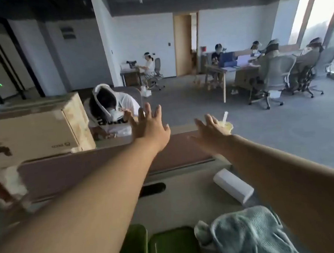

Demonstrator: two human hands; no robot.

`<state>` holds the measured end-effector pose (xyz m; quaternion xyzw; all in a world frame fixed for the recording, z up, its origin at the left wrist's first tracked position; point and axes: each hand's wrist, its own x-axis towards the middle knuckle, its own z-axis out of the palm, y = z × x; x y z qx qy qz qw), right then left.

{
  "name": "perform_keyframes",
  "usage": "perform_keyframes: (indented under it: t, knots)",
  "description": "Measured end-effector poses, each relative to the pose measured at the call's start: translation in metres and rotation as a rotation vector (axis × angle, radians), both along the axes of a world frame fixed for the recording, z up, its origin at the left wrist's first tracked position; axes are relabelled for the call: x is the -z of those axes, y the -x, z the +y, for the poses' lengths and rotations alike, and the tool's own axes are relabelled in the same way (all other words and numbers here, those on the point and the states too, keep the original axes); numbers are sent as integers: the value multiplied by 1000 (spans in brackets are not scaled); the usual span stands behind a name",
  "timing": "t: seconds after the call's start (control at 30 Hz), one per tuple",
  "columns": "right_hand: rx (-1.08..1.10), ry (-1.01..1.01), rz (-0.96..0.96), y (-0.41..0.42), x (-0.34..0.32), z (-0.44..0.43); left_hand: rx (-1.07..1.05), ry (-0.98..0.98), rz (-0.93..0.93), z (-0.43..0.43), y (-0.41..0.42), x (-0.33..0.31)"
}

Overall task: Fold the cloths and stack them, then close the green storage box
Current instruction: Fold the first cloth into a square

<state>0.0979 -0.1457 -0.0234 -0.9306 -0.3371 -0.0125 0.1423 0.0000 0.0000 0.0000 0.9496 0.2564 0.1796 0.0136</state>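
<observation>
Fingers on both hands are spread wide and straight, holding nothing. Both arms are stretched out ahead of me, with my left hand raised above the far partition and my right hand just beside it, lower and in front of a drink cup with a straw. I judge this to be a reach or a stretch away from the work, not a grip, since nothing of the task is near either palm.

The cloth sits close to me at the near edge of the bench, under my right forearm. It is a rumpled teal heap, not yet folded, so it has no clear long axis. One bunched corner pokes left toward the green storage box.

Of that box I see two green panels side by side at the bottom edge of view, and the seam between them runs away from me. I take them for its open lid flaps, but the frame cuts the box off, so I cannot tell its long axis.

A white wrapped roll lies on the bench beyond the cloth, angled from far left to near right.
</observation>
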Motion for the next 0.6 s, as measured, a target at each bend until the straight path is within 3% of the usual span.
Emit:
perform_keyframes:
  t: [0.13, 0.3, 0.37, 0.47, 0.6]
  knots:
    - [-25, 404, 384, 12, 135, -43, 53, 218, 336, -51, -5, 135]
    - [-44, 559, 596, 43, 281, -87, 44, 509, 613, -107, 30, 282]
    - [-63, 594, 535, 50, 313, -92, 27, 575, 706, -122, 44, 323]
    - [-31, 502, 257, 47, 340, -89, 12, 481, 764, -132, 54, 363]
    - [26, 201, 141, 44, 374, -86, -7, 458, 608, -141, 54, 389]
